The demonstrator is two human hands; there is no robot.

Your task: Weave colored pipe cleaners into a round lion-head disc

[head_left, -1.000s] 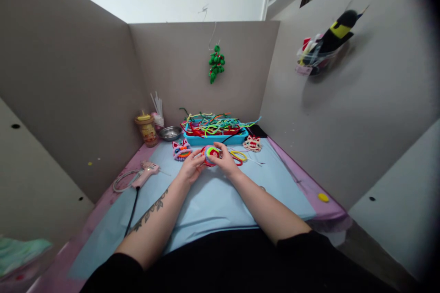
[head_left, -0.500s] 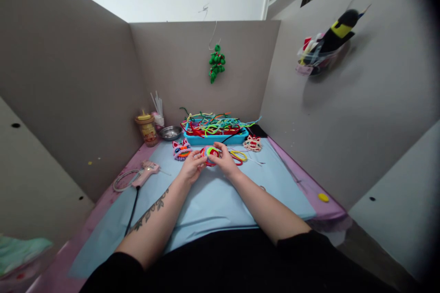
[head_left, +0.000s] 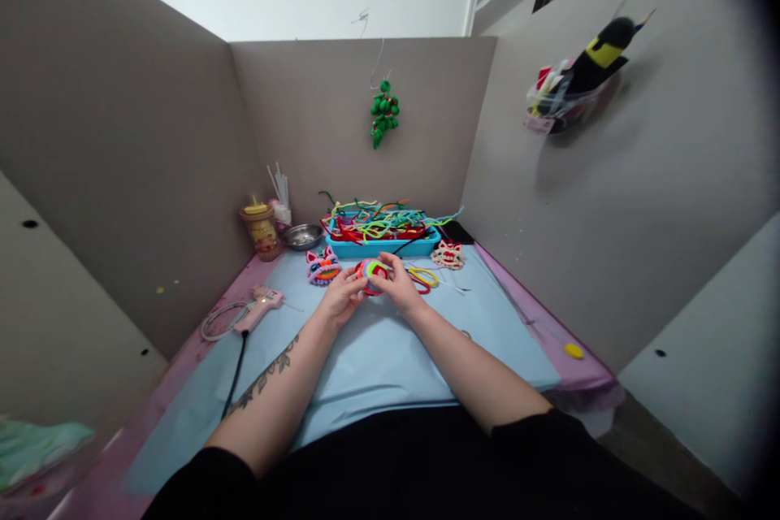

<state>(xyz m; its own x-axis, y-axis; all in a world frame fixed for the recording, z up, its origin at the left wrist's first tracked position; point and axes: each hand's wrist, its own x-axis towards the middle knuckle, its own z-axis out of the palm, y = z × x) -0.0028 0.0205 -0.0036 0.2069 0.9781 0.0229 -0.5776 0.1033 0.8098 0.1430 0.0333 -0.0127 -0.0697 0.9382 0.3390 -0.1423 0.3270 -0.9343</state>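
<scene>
Both hands meet over the light blue mat point(head_left: 378, 357) around a small round pipe-cleaner piece point(head_left: 371, 272) coiled in red, green, blue and pink. My left hand point(head_left: 337, 297) grips its left side with bent fingers. My right hand point(head_left: 399, 283) pinches its right side from above. Just behind the hands stands a blue tray point(head_left: 383, 244) heaped with coloured pipe cleaners. A pink pipe-cleaner figure point(head_left: 322, 266) lies left of the piece. Red and yellow loops point(head_left: 422, 277) lie to its right.
A pink glue gun point(head_left: 259, 308) with a black cord lies at the left. A yellow-lidded cup point(head_left: 261, 231), white sticks and a metal bowl point(head_left: 302, 236) stand at the back left. A white-red figure point(head_left: 448, 254) lies back right. Grey partition walls enclose the desk.
</scene>
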